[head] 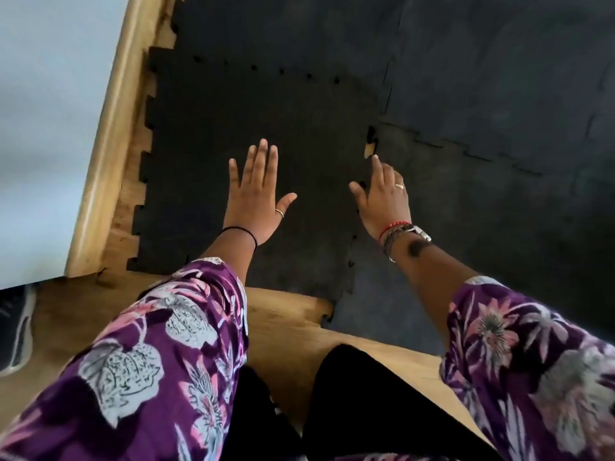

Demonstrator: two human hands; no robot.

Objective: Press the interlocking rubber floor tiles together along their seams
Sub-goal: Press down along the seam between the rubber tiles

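Black interlocking rubber tiles cover the wooden floor. The near left tile (pixel 206 134) has toothed edges and meets the near right tile (pixel 482 234) along a jagged seam (pixel 361 207). A small gap (pixel 368 148) in that seam shows wood. My left hand (pixel 258 191) lies flat and open, palm down, on the left tile. My right hand (pixel 384 197) rests over the seam, fingers spread, its fingertips just below the gap. Farther tiles (pixel 482 61) lie joined behind.
A wooden skirting board (pixel 109 134) and a pale wall (pixel 43 128) run along the left. Bare wood floor (pixel 289 331) lies in front of the tiles, where my dark-clothed knees (pixel 349 404) rest. A shoe (pixel 16 331) sits at the far left.
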